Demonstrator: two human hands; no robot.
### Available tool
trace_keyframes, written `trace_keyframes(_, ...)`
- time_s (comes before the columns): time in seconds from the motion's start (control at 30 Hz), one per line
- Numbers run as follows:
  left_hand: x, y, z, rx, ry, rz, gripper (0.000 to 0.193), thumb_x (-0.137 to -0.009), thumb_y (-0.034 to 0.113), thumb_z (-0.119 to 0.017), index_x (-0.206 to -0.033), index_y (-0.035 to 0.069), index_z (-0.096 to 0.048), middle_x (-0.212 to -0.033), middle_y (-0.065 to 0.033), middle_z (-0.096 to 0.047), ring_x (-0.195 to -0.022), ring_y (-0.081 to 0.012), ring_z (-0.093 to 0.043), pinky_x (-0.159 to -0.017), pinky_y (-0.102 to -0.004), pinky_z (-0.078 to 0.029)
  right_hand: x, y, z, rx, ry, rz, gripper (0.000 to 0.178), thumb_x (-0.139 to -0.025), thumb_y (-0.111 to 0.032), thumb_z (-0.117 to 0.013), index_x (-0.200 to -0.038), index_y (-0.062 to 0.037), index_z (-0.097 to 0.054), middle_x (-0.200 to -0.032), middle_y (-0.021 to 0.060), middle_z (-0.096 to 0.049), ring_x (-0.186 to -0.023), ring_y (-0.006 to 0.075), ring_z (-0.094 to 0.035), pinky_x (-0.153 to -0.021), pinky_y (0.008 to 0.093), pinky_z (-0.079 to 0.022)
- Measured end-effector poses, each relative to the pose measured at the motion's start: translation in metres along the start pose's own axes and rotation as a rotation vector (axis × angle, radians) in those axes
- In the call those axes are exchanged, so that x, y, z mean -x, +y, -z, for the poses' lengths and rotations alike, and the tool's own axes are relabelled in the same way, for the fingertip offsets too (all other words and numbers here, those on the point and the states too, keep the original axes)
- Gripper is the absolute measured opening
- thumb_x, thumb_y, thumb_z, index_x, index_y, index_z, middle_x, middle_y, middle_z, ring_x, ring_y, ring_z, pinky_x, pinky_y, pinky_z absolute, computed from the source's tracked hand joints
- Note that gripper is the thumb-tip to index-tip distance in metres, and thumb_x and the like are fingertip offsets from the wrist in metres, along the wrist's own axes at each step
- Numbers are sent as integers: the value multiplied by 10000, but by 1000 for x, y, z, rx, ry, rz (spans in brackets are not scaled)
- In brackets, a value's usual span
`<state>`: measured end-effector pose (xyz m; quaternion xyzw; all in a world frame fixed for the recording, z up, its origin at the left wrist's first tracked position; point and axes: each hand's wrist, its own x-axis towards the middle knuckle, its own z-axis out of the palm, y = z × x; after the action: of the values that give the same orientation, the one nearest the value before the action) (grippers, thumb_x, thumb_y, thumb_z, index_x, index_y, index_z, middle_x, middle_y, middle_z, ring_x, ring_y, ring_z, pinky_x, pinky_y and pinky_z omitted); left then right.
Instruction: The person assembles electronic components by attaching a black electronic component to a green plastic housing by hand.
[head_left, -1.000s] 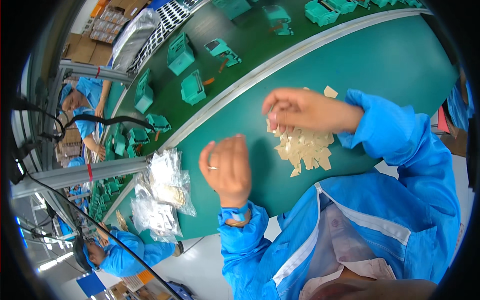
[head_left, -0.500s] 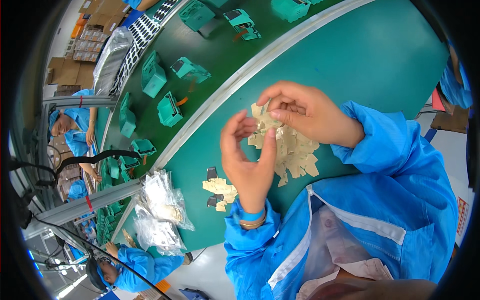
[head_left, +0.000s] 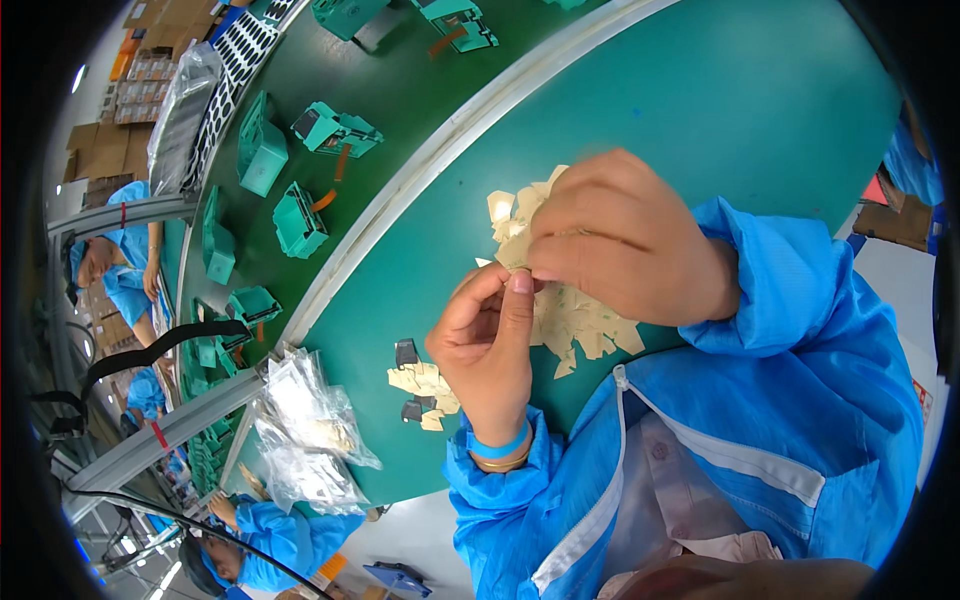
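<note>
My left hand (head_left: 490, 350) is closed in a pinch, thumb against fingertips, on a small flat cream-coloured piece (head_left: 514, 252) held above the table. Curled over from the right, my right hand (head_left: 625, 240) has its fingertips pressed together at the same piece; what they grip is hidden, and the hand is slightly blurred. Beneath both hands lies a loose heap of cream-coloured flat pieces (head_left: 590, 325), partly covered by the right hand. To the left of my left wrist sits a smaller cluster of cream pieces (head_left: 420, 379) with a few black pieces (head_left: 405, 352) among them.
Clear plastic bags (head_left: 310, 430) lie at the table's left end. Beyond a pale metal rail (head_left: 400, 195), a dark green conveyor (head_left: 400, 100) carries several green plastic housings (head_left: 300, 220), some with orange strips. Co-workers in blue (head_left: 270, 540) are at the left.
My hands have come together from apart, and a cream piece is now pinched between them. The green housings on the conveyor have shifted leftward in the view.
</note>
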<state>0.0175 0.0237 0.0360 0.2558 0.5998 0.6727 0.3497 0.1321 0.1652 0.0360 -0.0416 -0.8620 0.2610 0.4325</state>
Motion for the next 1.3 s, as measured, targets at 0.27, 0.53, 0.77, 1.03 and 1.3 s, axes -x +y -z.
trace_keyframes(0.27,-1,-9,2,-390,42,-265,88,-877,-35,-703,-962,-43,-685,-919,-111,-690,-794,-163,-624,-706,-274,-498,13,2,-12,45,-68,-46,170,-764,-132,-685,-915,-70,-636,-968,57,-613,-884,223,-609,-784,343,-455)
trace_keyframes(0.53,-6,-3,-7,-769,15,-440,87,-837,-46,-717,-916,-26,-687,-875,-131,-681,-783,-228,-639,-707,-302,-502,16,10,-12,-23,-84,-65,201,-760,-38,-748,-933,-22,-647,-923,103,-650,-811,273,-634,-694,386,-498)
trace_keyframes(0.77,-1,-5,-9,-414,4,-296,91,-867,-42,-705,-956,-51,-692,-947,-130,-694,-823,-182,-641,-751,-285,-511,9,10,-1,-340,-156,-471,139,-775,-8,-704,-874,-28,-608,-887,98,-621,-789,248,-614,-719,331,-495)
trace_keyframes(1.03,3,-1,2,37,29,-98,143,-975,65,-619,-1086,-20,-649,-974,-119,-697,-910,-190,-647,-857,-342,-515,8,12,8,-314,-159,-436,111,-815,5,-635,-907,-16,-576,-899,67,-557,-839,171,-551,-786,295,-472)
trace_keyframes(1.3,4,-16,-1,64,70,-169,134,-920,-45,-653,-1053,-32,-659,-1005,-85,-652,-889,-152,-638,-837,-272,-503,7,-2,-6,-898,-268,-857,163,-918,-38,-624,-1069,-2,-573,-1094,65,-538,-999,155,-541,-890,302,-448)
